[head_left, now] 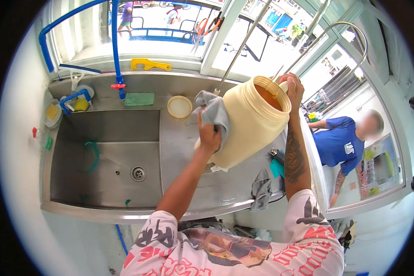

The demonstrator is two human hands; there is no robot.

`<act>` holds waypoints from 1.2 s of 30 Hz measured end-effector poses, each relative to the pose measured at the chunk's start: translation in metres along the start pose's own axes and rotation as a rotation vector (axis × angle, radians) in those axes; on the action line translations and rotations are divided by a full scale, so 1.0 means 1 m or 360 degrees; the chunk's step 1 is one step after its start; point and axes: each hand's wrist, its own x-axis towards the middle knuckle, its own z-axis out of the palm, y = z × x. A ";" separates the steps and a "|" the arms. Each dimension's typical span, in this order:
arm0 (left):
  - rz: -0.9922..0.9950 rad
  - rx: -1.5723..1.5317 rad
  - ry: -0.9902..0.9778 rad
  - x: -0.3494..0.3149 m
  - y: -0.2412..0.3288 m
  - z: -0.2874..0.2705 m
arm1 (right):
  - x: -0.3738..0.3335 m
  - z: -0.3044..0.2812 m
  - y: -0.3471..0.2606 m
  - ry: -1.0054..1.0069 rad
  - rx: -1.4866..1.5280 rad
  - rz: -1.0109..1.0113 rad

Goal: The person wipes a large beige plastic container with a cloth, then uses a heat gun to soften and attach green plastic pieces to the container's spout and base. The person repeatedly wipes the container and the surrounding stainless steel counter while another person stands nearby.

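Note:
A large cream plastic jug (244, 124) with a wide open mouth is tilted over the steel counter, its opening toward the upper right. Orange-brown colour shows inside the mouth. My right hand (293, 87) is closed round the handle beside the rim. A grey cloth (214, 112) is bunched in my left hand (209, 134), pressed against the jug's left side. A round cream lid (179, 106) lies on the counter to the left of the jug. The jug hides part of the counter behind it.
A steel sink (106, 161) lies to the left, under a blue pipe with a red valve (118, 86). A green sponge pad (139, 99) and a yellow plastic wrench (150, 64) sit behind it. Another grey cloth (261, 189) lies at the front edge. A person in blue (340, 140) is at right.

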 end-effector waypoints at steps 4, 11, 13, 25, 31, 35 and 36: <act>-0.1501 -0.0883 -0.0265 0.022 0.014 -0.004 | 0.001 0.002 -0.002 0.0000 -0.0064 -0.0052; -0.1121 -0.1259 -0.0660 0.043 -0.034 0.000 | 0.002 0.002 -0.006 0.0018 -0.0049 -0.0175; -0.1200 -0.1073 -0.0567 0.003 -0.053 -0.013 | 0.002 0.003 -0.010 0.0017 -0.0007 -0.0056; -0.0501 0.0261 0.0338 -0.081 -0.011 0.015 | 0.002 0.004 -0.010 -0.0004 -0.0165 -0.0165; -0.0900 0.0266 0.0845 -0.104 -0.004 0.038 | 0.006 0.007 0.010 0.0225 -0.0420 -0.0863; -0.0769 -0.0217 0.0386 -0.051 0.023 0.054 | 0.008 -0.009 -0.005 -0.0190 -0.0019 -0.0068; -0.0819 -0.0300 0.0263 -0.038 0.026 0.044 | 0.004 -0.017 -0.015 -0.0005 0.0359 0.0220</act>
